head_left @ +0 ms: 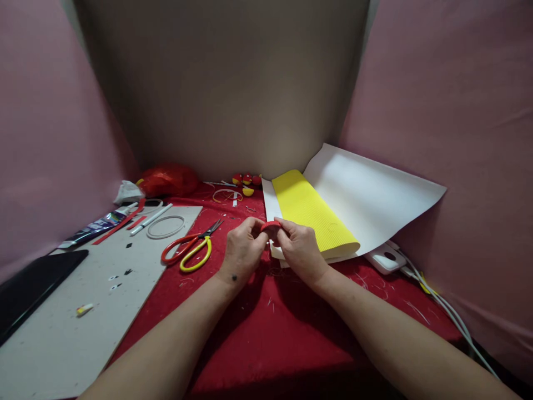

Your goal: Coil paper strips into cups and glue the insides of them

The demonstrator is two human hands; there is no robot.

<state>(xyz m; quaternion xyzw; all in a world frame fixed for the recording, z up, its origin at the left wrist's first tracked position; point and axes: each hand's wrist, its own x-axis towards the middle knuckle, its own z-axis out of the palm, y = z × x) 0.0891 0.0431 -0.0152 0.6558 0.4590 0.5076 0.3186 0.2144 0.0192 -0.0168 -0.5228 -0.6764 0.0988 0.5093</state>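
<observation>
Both hands meet over the red cloth and pinch a small red ribbed disc (271, 226) between fingertips and thumbs. My left hand (245, 250) is closed on the disc's left side, my right hand (302, 250) on its right. The ribbed edge faces up; fingers hide part of it. Just beyond my right hand lies a folded yellow corrugated sheet (314, 211) on a large white sheet (366, 189). Left of my left hand rest scissors (189, 250) with one red and one yellow handle, blades apart.
A grey board (141, 300) at left carries a black flat object (37, 289), a glue tube (95, 228), a ring-shaped coil (165, 227) and red strips. Small red-and-yellow balls (247, 179) sit at the back beside a red bag (170, 179). A power strip (385, 259) with cables lies right.
</observation>
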